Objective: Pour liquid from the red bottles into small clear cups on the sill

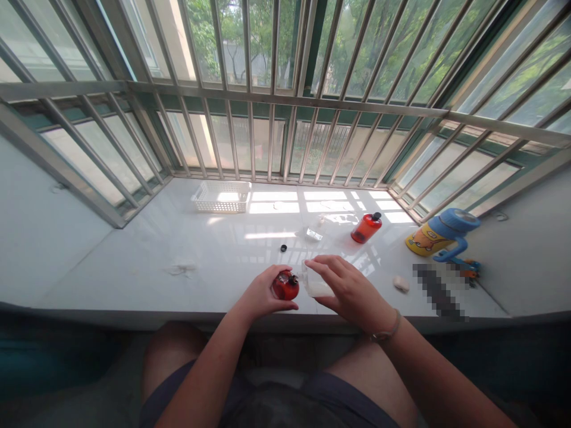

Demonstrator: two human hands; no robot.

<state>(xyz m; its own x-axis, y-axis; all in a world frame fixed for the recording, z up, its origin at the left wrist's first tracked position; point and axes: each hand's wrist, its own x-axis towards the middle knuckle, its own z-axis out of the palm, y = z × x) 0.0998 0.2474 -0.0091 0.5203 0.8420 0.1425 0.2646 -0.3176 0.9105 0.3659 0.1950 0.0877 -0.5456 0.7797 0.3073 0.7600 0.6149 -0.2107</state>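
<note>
My left hand is closed round a red bottle with a black neck, near the front edge of the white sill. My right hand grips a clear bottle with whitish contents, tipped on its side. The clear bottle's mouth points left, right beside the red bottle's neck; whether the two touch I cannot tell. A small black cap lies on the sill just beyond my hands. Farther right, a second red bottle with a black top leans or lies at a slant.
A white perforated basket stands at the back left. On the right are a blue and yellow flask with a handle, a beige lump and a blurred dark object. Metal bars close off the window behind.
</note>
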